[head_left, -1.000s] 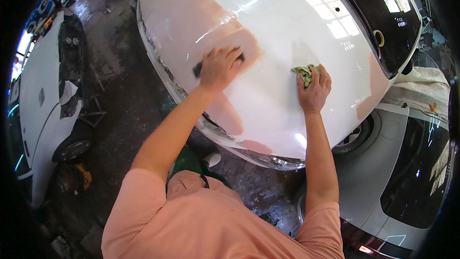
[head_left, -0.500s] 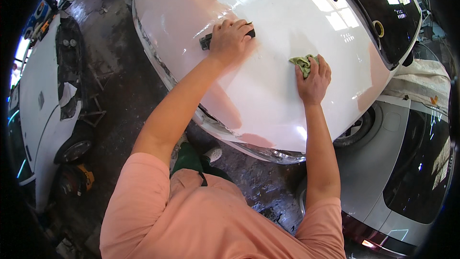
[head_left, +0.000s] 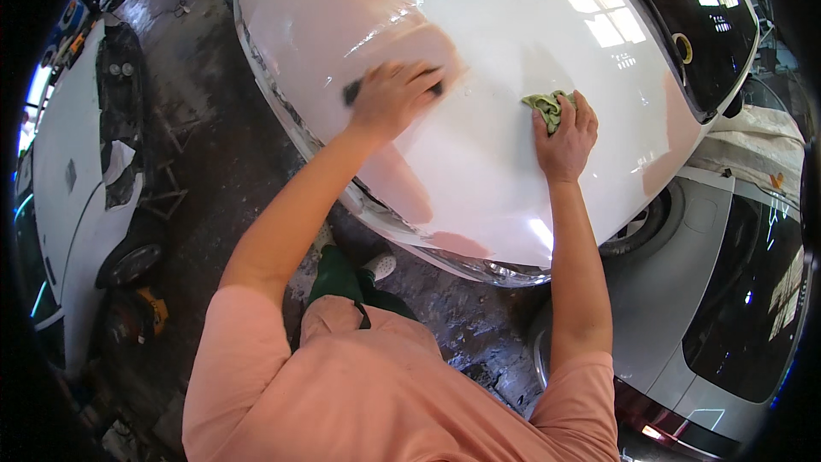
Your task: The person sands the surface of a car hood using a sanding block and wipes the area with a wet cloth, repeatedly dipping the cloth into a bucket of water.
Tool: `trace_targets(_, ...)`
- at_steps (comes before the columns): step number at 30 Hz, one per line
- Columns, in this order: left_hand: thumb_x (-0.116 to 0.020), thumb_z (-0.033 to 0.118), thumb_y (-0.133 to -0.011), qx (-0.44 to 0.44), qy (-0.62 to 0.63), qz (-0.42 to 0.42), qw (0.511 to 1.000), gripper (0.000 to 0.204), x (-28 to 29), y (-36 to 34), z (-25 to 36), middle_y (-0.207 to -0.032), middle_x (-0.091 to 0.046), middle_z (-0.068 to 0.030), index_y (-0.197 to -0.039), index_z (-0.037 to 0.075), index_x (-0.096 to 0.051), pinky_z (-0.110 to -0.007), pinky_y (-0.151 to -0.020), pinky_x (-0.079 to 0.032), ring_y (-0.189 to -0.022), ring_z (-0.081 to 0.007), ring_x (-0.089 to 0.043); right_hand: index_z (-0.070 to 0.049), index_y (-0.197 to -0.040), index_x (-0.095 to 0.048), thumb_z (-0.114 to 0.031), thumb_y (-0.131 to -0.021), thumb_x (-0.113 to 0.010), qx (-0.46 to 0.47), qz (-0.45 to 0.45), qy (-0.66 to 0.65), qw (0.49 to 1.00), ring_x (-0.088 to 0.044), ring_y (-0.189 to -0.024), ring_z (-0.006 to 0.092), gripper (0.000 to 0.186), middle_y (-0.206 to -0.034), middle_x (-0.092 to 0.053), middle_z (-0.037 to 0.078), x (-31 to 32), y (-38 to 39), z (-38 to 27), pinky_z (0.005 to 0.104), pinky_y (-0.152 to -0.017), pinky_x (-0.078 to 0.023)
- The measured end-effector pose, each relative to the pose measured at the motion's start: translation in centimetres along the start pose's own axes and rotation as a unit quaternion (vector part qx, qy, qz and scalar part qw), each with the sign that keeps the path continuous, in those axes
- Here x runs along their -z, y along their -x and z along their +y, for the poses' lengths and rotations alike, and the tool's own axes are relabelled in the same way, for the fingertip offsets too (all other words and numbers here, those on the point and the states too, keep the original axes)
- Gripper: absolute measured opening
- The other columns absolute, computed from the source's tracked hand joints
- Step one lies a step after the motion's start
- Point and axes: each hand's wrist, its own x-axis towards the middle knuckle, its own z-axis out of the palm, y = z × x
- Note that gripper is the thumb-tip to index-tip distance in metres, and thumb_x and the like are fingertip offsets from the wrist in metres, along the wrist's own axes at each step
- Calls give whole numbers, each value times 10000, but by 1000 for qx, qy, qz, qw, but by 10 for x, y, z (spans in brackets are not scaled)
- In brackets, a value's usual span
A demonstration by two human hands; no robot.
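Note:
A white car hood point(head_left: 487, 171) with dull pink patches point(head_left: 329, 21) of filler or primer lies under both my hands. My left hand point(head_left: 389, 103) is closed over a dark sanding block point(head_left: 351, 91), pressed against the border between pink and white; fingers and block are slightly blurred. Only the block's two ends show past my fingers. Wet-looking streaks shine on the pink near it. Further right, my right hand point(head_left: 566, 144) rests on the white paint, its fingers curled on a crumpled green cloth point(head_left: 546, 109).
A roll of tape point(head_left: 682, 49) sits by the dark windshield point(head_left: 710, 30). A grey car point(head_left: 671, 282) stands close at right, under a pale cover point(head_left: 748, 144). At left is a white car point(head_left: 64, 180) with its front end stripped. The floor point(head_left: 222, 145) is dark and stained.
My left hand has drawn the sanding block nearer and slightly left across the pink patch, uncovering a smeared pink edge. The right hand stays on the cloth in about the same place.

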Motion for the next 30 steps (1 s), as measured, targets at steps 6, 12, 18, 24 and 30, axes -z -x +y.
trace_targets(6, -740, 299, -962, 18, 3, 21, 1000, 369, 0, 24, -6, -1314, -684, 61, -1325, 236, -723, -471, -1064, -433, -1229, -251, -583, -148, -1353, -674, -429, -934, -795, -6, 9, -9, 1000, -480, -1428, 387, 519, -1535, -545, 126, -8, 0, 0, 542, -1191, -388)
trace_targets(12, -739, 292, -960, -12, 10, 8, 1000, 383, 1, -9, -13, -1318, -678, 69, -1340, 250, -723, -474, -1045, -436, -1243, -240, -570, -137, -1362, -665, -420, -939, -796, 15, 7, 2, 1000, -487, -1421, 390, 526, -1531, -547, 139, -9, 2, 5, 539, -1188, -398)
trace_targets(18, -726, 281, -964, 49, -15, 55, 997, 403, 10, 110, -23, -1322, -682, 71, -1364, 234, -710, -477, -1043, -433, -1220, -266, -576, -131, -1358, -661, -412, -938, -802, -1, 11, -1, 1000, -497, -1413, 395, 525, -1521, -558, 150, -8, 0, 0, 545, -1183, -406)
trace_targets(24, -702, 311, -980, 33, -1, 6, 999, 438, 9, -12, -14, -1326, -680, 36, -1410, 229, -683, -505, -1069, -425, -1217, -284, -581, -117, -1344, -651, -392, -959, -786, 32, 17, -4, 999, -514, -1396, 393, 492, -1494, -577, 174, -7, -6, -7, 542, -1175, -407)
trace_targets(30, -729, 231, -960, 70, 3, 15, 997, 412, 13, 95, -16, -1403, -672, 31, -1371, 208, -714, -489, -1077, -419, -1218, -290, -579, -133, -1340, -667, -391, -937, -800, 3, 19, -2, 1000, -506, -1402, 396, 496, -1512, -568, 145, -8, 2, 3, 541, -1171, -420)
